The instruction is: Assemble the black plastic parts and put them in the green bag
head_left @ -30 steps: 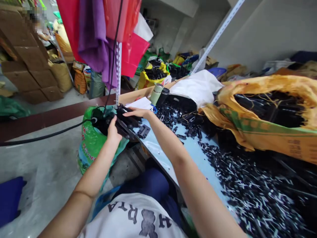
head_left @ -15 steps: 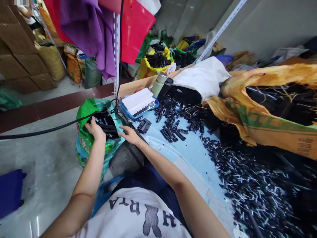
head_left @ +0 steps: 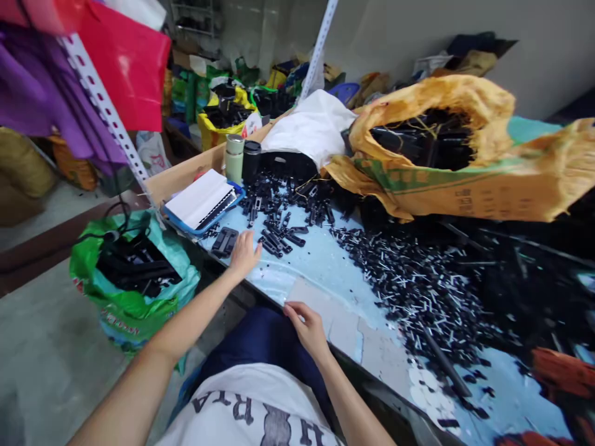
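Observation:
My left hand (head_left: 244,253) lies on the light blue table (head_left: 325,275), fingers stretched out, just right of a flat black plastic part (head_left: 225,241) and beside a small pile of black clips (head_left: 279,238). It holds nothing. My right hand (head_left: 307,326) rests at the table's near edge with fingers curled on the surface; I see nothing in it. To the left on the floor stands a green bag (head_left: 134,279) filled with black plastic parts.
A white notebook in a blue tray (head_left: 202,201), a green flask (head_left: 234,158) and a black cup (head_left: 251,162) stand at the back left. An orange sack (head_left: 465,167) of black parts, a white sack (head_left: 311,127) and a heap of small black pieces (head_left: 418,291) cover the right.
Both hands have left the green bag and its black parts. My left hand moved right onto the table; my right hand drew back to the near edge. The view swung right.

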`<act>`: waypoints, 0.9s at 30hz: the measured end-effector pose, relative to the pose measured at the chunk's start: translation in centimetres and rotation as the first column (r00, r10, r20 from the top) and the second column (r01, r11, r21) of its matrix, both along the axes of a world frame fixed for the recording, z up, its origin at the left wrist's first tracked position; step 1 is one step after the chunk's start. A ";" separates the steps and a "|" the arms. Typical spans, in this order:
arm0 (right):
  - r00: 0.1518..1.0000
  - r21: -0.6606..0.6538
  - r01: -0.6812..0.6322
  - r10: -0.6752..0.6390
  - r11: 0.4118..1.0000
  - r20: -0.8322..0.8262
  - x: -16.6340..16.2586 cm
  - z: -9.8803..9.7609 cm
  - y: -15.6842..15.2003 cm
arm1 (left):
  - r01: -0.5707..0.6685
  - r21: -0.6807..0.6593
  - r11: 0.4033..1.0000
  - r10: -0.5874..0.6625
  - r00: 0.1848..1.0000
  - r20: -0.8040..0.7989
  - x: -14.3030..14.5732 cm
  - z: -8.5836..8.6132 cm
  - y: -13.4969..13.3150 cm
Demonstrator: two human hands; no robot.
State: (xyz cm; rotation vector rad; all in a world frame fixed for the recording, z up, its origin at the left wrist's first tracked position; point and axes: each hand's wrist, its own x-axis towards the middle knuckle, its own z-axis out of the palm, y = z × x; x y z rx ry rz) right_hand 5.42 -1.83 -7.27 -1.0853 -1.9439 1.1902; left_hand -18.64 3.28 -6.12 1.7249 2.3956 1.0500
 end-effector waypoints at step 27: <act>0.747 0.604 -0.282 -0.225 0.745 0.626 -11.6 3.4 41.2 | 0.538 0.264 0.800 -0.472 0.837 -0.276 9.9 -6.2 -2.6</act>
